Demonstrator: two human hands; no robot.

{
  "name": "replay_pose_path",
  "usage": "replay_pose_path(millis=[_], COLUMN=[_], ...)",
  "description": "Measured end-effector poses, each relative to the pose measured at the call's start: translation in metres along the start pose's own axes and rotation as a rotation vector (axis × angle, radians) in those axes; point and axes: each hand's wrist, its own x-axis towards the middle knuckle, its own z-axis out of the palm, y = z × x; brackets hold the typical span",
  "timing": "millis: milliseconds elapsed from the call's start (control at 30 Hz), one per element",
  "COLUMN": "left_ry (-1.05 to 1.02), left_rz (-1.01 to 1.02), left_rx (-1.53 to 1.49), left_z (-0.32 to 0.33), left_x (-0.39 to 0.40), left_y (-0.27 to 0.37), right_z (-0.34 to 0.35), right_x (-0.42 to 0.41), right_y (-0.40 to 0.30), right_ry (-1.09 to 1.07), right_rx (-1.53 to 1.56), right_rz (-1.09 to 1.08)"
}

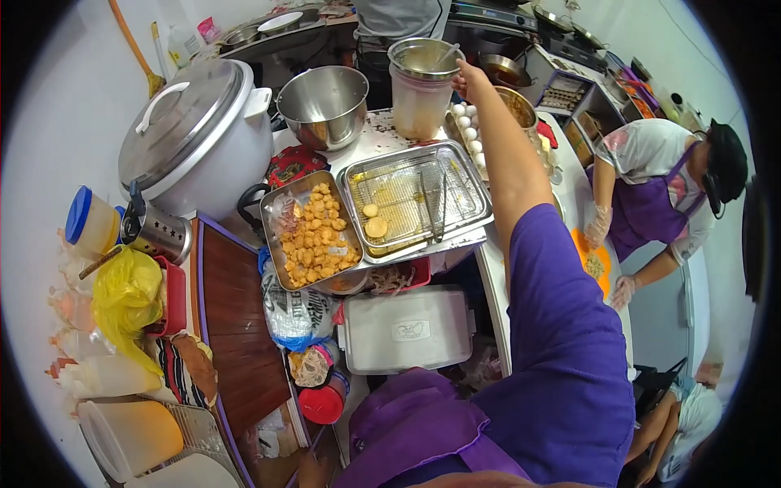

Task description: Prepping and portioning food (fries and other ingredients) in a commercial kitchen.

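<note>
My right hand [468, 82] reaches far forward, its fingers at the rim of a steel bowl [415, 61] that sits in the mouth of a tall translucent plastic container [418, 104]. A spoon handle [449, 53] leans out of this bowl. My left hand is out of view. Nearer to me is a steel tray with a wire rack [399, 183], holding a pair of tongs [432, 204] and two round yellowish pieces [376, 227]. Beside it, another steel tray [268, 244] holds many golden fried pieces [320, 238] and a crumpled plastic bag.
An empty steel mixing bowl [323, 104] and a large lidded pot [195, 134] stand left. White eggs [468, 131] sit right of the container. A gloved co-worker [647, 189] works at an orange board [598, 262]; another person [399, 18] stands beyond. A lidded plastic box [406, 329] lies below.
</note>
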Motion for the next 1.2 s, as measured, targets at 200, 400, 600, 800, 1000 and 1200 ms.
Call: replay_pose_path(millis=[200, 400, 600, 800, 1000, 1200], left_ry=[-0.173, 0.247, -0.208, -0.6, -0.67, -0.69], left_rz=[-0.022, 0.859, 1.08, 0.63, 0.224, 0.285], left_rx=[-0.028, -0.088, -0.877, -1.508, -1.864, -1.975], left_z=[-0.035, -0.117, -0.182, -0.223, -0.234, -0.235], left_x=[0.001, 0.088, 0.161, 0.2, 0.219, 0.253], left_y=[0.05, 0.213, 0.445, 0.618, 0.683, 0.683], right_z=[0.019, -0.011, -0.093, -0.212, -0.296, -0.341], right_x=[0.012, 0.019, -0.064, -0.181, -0.3, -0.362], right_y=[-0.016, -0.053, -0.09, -0.061, 0.001, 0.031], right_ry=[-0.085, -0.185, -0.232, -0.11, -0.037, 0.134], right_rx=[0.138, 0.625, 0.648, 0.418, 0.217, 0.156], right_rz=[-0.026, -0.124, -0.303, -0.255, -0.142, -0.091])
